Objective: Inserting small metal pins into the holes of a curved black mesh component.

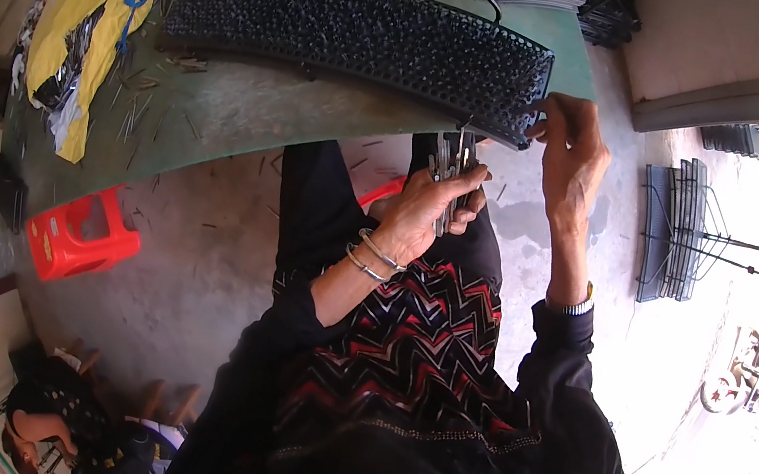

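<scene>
A long black perforated metal rack (354, 35) lies across the table, its mesh full of round holes and its tube frame rising at the far side. Below its right end, my left hand (420, 209) is closed around a bunch of thin metal strips (454, 164), which point up toward the rack's near edge. At the rack's right end, my right hand (576, 160) has its fingers bent in a pinch close to the edge. Whatever lies between those fingertips is too small to make out.
The green table (207, 120) carries scattered thin strips and a yellow sack (94, 14) at the left. A red plastic stool (85, 236) stands on the floor. More black racks (675, 233) are at the right. Another person (52, 423) is at lower left.
</scene>
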A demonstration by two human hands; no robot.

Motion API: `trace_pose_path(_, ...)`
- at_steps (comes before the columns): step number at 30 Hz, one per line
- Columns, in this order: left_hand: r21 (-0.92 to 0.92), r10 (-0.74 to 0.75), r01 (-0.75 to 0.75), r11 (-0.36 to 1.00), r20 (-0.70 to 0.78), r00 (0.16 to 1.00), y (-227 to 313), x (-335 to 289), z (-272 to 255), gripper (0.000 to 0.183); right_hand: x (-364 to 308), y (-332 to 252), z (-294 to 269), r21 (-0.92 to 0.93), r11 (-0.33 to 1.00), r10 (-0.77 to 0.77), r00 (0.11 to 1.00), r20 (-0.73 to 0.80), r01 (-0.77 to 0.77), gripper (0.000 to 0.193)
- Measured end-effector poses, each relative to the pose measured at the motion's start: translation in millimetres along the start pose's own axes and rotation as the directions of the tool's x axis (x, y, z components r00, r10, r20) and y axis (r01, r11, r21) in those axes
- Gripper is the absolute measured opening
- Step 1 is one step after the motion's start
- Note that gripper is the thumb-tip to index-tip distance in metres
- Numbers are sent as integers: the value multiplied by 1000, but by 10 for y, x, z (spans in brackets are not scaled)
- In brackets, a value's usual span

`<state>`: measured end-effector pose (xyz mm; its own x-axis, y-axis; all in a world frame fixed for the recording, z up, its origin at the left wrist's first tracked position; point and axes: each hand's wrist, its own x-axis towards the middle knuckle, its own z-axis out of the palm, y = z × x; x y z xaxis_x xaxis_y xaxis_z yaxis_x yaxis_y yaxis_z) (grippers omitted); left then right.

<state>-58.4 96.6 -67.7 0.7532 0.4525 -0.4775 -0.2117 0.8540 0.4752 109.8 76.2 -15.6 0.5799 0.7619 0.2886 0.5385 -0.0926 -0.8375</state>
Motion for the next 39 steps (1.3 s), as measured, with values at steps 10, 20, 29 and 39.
trace_pose_path(10, -102, -7, 4, 995, -26, 1000, -37, -18, -64, 20, 142, 184, 20, -94, 985, -133, 985, 108, 144, 6)
trace_pose_path(20, -62, 61, -61, 996, -9, 998, -48, -11, -51, 21, 202, 318, 35, -209, 894, -342, 905, 255, 396, 12)
trace_pose_path(29, -60, 127, -129, 990, -39, 991, -17, -68, 52, 15, 152, 309, 59, -328, 879, -278, 932, 234, 344, 17)
trace_pose_path(39, 31, 164, -162, 986, -63, 984, -34, -92, 68, 14, -213, 151, -111, -69, 995, -27, 885, 464, 66, 21)
